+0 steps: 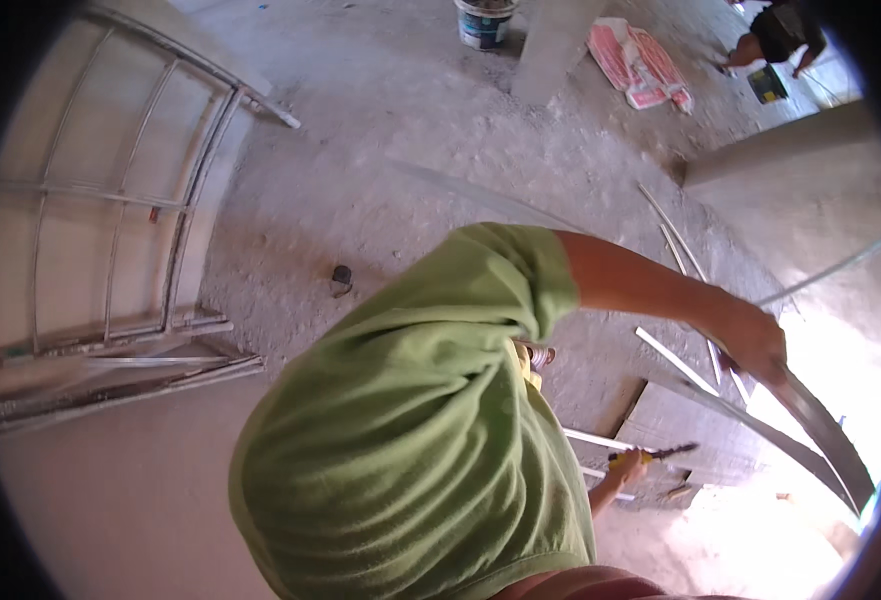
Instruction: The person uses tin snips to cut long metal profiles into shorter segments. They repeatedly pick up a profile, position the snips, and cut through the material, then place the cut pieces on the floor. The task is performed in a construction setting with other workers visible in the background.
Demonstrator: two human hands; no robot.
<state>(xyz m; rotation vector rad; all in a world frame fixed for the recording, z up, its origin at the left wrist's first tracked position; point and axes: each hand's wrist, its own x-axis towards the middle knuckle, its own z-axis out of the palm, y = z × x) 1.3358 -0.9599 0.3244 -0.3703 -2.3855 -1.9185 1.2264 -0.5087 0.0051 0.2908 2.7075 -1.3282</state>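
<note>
A green sleeve fills the middle of the view, with my left arm stretching out of it to the right. My left hand (pixel 755 340) is closed around a long grey metal strip (pixel 818 425); its wide end slants down to the right, and a thin length appears to run on behind the arm to the upper left. Lower down, partly hidden by my shirt, my right hand (pixel 628 468) is closed on a yellow-handled tool (pixel 678 452) with a dark, narrow end pointing right. Its exact kind is too small to tell.
A metal grille frame (pixel 120 190) leans at the left wall. Pale strips (pixel 675 360) and a grey board (pixel 695 430) lie on the rough floor. A bucket (pixel 485 25), a column (pixel 557 50), a red-and-white sack (pixel 640 65) and another person (pixel 782 30) are farther off.
</note>
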